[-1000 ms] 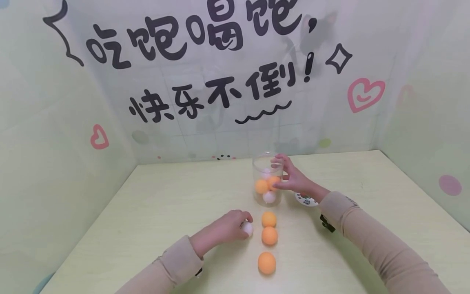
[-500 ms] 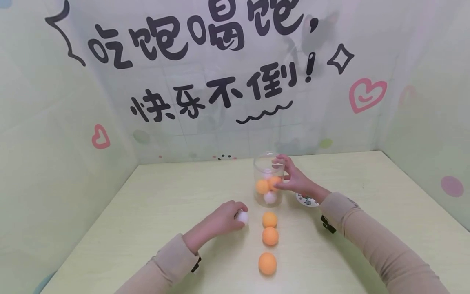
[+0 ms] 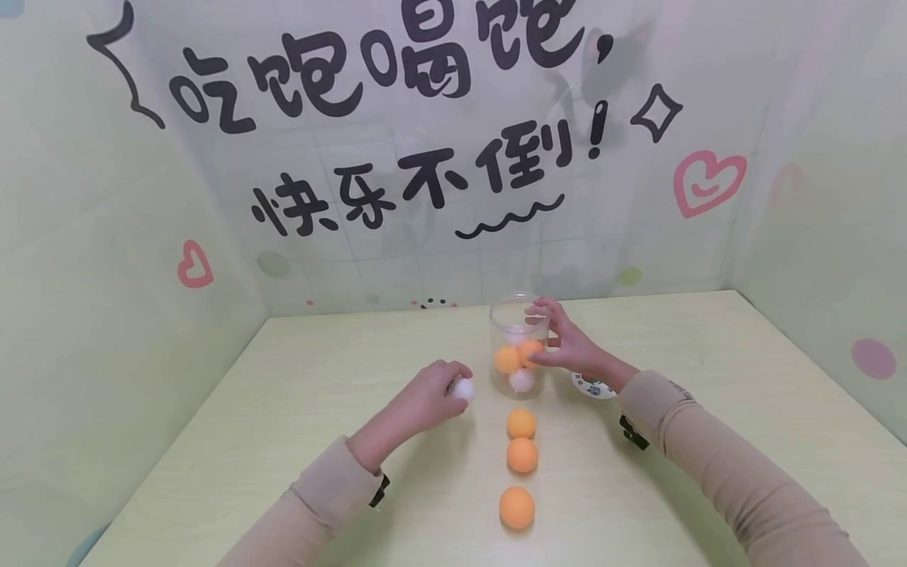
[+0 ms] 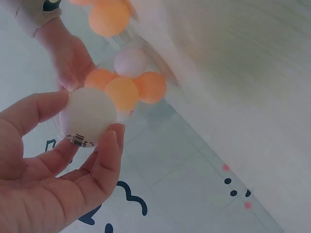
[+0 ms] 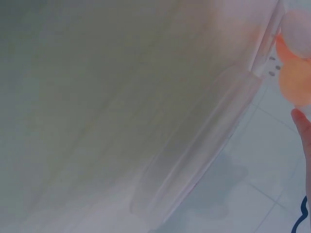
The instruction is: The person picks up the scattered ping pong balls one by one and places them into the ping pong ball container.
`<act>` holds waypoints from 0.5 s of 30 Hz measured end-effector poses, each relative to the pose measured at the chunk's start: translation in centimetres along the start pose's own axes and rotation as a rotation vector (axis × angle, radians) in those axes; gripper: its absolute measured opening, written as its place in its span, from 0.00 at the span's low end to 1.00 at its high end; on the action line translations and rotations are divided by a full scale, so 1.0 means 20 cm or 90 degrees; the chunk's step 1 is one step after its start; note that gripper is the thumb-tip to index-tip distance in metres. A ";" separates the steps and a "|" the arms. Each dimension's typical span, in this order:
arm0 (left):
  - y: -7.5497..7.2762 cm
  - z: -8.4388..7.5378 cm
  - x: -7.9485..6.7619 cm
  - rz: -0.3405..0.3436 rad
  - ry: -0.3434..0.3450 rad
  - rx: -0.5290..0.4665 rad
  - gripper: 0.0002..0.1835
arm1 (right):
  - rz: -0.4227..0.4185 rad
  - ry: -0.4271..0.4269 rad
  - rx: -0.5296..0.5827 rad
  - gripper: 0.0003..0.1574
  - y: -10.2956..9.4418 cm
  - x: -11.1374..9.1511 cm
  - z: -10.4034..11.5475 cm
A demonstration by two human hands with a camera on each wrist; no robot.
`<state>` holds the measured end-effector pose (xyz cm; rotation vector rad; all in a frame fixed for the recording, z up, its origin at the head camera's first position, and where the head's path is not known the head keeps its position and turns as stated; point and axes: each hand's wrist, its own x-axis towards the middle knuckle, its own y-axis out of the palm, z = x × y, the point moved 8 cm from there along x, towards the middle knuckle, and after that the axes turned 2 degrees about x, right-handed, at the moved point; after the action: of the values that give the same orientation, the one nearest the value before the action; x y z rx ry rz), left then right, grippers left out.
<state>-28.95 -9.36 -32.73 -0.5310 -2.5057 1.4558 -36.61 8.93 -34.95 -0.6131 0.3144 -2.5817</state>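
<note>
The left hand (image 3: 425, 398) pinches a white ball (image 3: 464, 389) between thumb and fingertips — a narrow grip — above the desk (image 3: 340, 370), near the jar. The right hand (image 3: 570, 342), spread wider, curves round the right side of the clear jar (image 3: 505, 319) — near the desk's back edge, orange and white balls inside. Three orange balls (image 3: 522, 455) line up from the jar towards the front edge.

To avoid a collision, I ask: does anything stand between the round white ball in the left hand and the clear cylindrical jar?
Nothing visible stands between the white ball and the jar. Three loose orange balls lie right of that path; the right hand grips the jar's right side.
</note>
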 end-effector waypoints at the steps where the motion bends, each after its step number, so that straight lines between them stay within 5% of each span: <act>1: -0.01 0.00 0.00 -0.003 0.000 0.003 0.18 | -0.001 -0.001 0.000 0.50 0.00 0.00 0.00; 15: -0.12 -0.05 0.05 -0.050 -0.001 -0.020 0.19 | 0.000 0.003 -0.002 0.50 0.00 0.00 0.00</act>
<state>-29.98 -9.27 -30.15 -0.4311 -2.5250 1.3913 -36.62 8.88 -35.06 -0.6078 0.3211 -2.5835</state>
